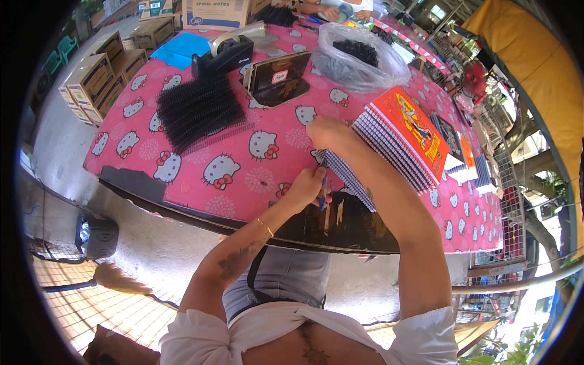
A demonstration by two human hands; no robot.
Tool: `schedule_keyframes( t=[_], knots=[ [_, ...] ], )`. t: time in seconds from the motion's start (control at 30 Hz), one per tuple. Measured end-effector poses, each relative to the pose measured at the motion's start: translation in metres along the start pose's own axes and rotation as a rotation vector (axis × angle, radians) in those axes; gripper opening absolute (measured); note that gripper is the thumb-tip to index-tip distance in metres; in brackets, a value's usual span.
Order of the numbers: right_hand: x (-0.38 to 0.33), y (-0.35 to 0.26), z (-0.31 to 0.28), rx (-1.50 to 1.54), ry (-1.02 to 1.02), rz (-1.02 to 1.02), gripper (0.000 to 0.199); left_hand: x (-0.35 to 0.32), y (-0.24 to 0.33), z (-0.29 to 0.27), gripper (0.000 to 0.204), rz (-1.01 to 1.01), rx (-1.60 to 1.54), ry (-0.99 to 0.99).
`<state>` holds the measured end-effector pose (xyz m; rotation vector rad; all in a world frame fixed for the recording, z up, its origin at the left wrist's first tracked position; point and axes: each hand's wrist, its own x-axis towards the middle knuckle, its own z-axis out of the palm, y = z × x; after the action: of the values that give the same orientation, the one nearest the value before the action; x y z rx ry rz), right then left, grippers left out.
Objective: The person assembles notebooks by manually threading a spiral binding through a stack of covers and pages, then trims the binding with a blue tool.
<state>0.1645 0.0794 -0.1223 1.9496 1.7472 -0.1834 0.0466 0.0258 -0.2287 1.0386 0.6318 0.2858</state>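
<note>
My left hand (312,187) is closed around a blue-handled tool (323,201) that looks like pliers. Its dark head points at the far end of a spiral notebook (350,179), whose coil edge lies along the table in front of me. My right hand (329,132) is closed at that far end of the notebook, its fingertips partly hidden; my right forearm covers part of the notebook. Just to the right lies a stack of spiral notebooks (409,131) with an orange-red cover on top. A pile of black plastic coils (199,112) sits on the left.
A black tape dispenser (224,56), a dark open box (278,78) and a plastic bag of black coils (359,58) stand farther back. More notebooks (459,149) lie at right. Cardboard boxes (94,82) are stacked on the floor. Another person's hands (340,11) show across the pink table (243,176).
</note>
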Motion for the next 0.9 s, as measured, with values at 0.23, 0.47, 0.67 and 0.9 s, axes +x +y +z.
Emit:
schedule_keyframes(
  t=[0.23, 0.47, 0.67, 0.9],
  knots=[
    [0.006, 0.008, 0.018, -0.053, -0.025, -0.009, 0.025, 0.009, 0.012, -0.001, 0.045, -0.049, -0.005, -0.030],
    [0.012, 0.009, 0.026, -0.016, 0.043, 0.020, 0.025, 0.009, 0.012, -0.004, 0.045, -0.056, 0.019, -0.037],
    [0.007, 0.006, 0.021, 0.012, 0.017, -0.005, 0.025, 0.012, 0.011, 0.001, 0.042, -0.045, 0.061, 0.000],
    [0.004, 0.006, 0.012, 0.064, -0.057, -0.046, 0.026, -0.004, 0.009, 0.003, 0.040, -0.148, 0.076, -0.063]
  ],
)
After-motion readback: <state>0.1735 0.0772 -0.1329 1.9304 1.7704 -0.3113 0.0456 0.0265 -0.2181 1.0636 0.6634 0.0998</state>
